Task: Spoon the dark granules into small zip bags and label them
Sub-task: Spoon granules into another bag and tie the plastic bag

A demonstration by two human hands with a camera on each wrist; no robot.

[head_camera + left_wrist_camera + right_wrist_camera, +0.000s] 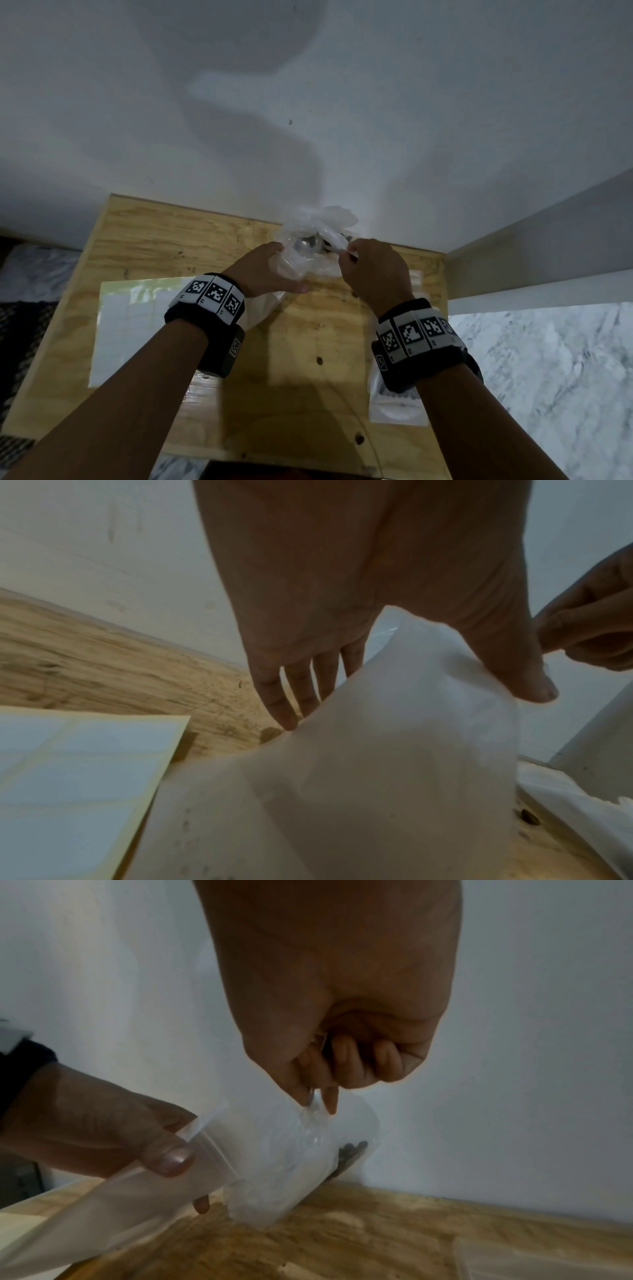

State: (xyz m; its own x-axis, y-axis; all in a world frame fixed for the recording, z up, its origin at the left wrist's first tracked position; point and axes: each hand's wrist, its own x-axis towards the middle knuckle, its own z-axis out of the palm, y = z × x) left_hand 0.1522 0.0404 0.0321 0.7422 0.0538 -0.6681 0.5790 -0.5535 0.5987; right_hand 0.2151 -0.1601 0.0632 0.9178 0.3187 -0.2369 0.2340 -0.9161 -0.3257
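Observation:
A crumpled clear plastic bag stands at the table's far edge against the wall, with dark granules showing inside it. My right hand pinches the handle of a metal spoon; the spoon's bowl is down inside that bag. Just left of it, my left hand holds a small translucent zip bag, thumb on top and fingers underneath. The zip bag hangs down toward the table. A sheet of blank white labels lies flat at the left.
The plywood table butts against a white wall. More small zip bags lie near the right edge under my right wrist. A white ledge runs along the right; marbled floor shows past the table's edges.

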